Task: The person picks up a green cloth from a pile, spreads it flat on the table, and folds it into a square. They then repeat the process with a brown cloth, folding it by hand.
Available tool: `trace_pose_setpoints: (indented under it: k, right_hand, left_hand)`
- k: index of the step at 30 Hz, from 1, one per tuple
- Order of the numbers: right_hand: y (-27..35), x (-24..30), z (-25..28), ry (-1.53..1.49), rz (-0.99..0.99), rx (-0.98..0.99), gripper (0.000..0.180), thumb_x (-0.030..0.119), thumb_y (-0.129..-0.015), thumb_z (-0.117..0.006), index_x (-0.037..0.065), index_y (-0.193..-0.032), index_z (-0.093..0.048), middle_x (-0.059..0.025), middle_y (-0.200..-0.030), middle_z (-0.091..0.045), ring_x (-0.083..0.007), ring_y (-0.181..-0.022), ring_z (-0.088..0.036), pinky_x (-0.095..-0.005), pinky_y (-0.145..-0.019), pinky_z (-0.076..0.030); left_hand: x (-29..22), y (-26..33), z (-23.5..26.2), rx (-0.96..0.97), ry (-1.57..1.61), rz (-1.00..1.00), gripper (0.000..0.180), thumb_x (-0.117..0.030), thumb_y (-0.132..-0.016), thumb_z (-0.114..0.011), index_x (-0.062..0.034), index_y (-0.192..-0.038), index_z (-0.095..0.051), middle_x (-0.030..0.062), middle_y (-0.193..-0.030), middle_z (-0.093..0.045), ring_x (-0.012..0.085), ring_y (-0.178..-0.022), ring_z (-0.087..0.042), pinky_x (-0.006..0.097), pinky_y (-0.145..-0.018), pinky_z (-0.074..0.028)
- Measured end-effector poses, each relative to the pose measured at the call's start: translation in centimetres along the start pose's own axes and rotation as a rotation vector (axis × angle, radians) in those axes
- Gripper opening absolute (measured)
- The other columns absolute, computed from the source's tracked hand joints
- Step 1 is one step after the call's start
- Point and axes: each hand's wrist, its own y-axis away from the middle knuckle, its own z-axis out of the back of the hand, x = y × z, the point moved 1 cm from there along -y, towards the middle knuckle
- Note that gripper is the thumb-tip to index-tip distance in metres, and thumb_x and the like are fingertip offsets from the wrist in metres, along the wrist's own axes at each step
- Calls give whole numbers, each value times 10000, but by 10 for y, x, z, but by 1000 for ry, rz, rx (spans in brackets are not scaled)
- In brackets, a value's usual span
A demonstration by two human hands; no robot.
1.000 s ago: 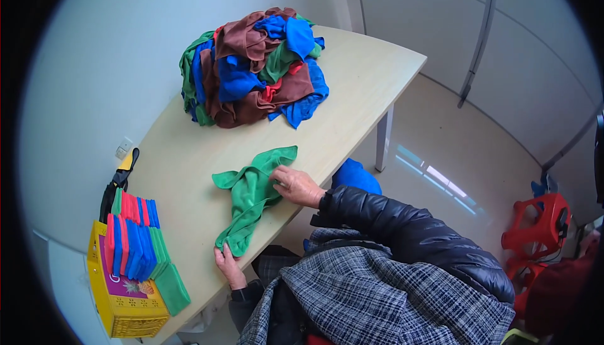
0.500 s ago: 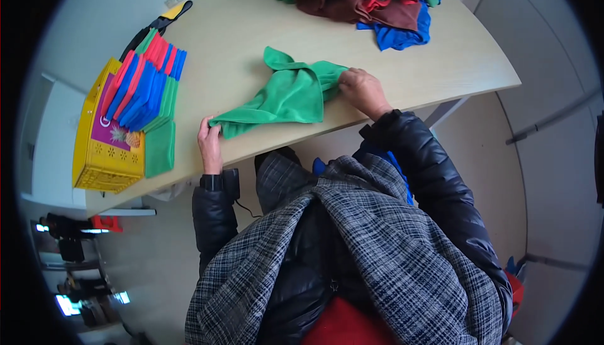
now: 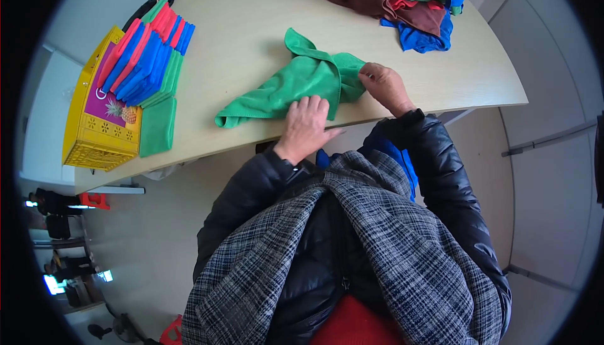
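A rumpled green cloth lies on the table, partly folded over itself, with one corner sticking up at its far side. My left hand rests on its near edge, fingers stretched out and pointing away from me. At the right end of the cloth, my right hand pinches the edge between thumb and fingers; the fingertips are partly hidden.
A yellow crate stands at the table's left side. Folded red, blue and green cloths are stacked against it, with a folded green one nearest me. A loose heap of brown, blue and green cloths lies at the far right.
My left hand has let go of the cloth's left corner and moved right to its middle near edge. The right hand remains at the right end.
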Motion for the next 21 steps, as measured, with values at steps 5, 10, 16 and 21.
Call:
trace_pose_setpoints:
  k: [5,10,16,21]
  right_hand:
    - [-10,-8,-5,94,-17,-107,228,178,-861,-674,83,-1068,-678,-123,-1023,-669,-316,-914,-675,-407,-806,-538]
    - [-26,-12,-9,206,11,-38,278,183,-827,-682,79,-1084,-674,-139,-1050,-658,-328,-987,-657,-421,-861,-524]
    - [-30,-14,-13,202,-50,95,254,161,-784,-655,79,-1023,-687,-143,-1017,-669,-348,-1016,-645,-438,-877,-516]
    - [-28,-13,-4,181,1,53,222,145,-785,-644,59,-989,-664,-147,-958,-657,-344,-983,-646,-431,-855,-514]
  left_hand:
    - [-10,3,-21,62,21,56,334,-296,-754,-777,-77,-878,-558,98,-874,-543,279,-858,-605,418,-711,-505]
    - [6,2,-25,28,109,56,282,-242,-764,-762,-69,-862,-562,99,-862,-551,282,-834,-613,409,-692,-514]
    - [30,1,-13,-73,194,136,157,-136,-804,-686,-56,-893,-585,130,-833,-607,322,-759,-619,404,-649,-513]
    - [131,2,44,-293,726,607,103,-151,-918,-608,-51,-929,-589,39,-835,-639,174,-739,-628,305,-623,-486]
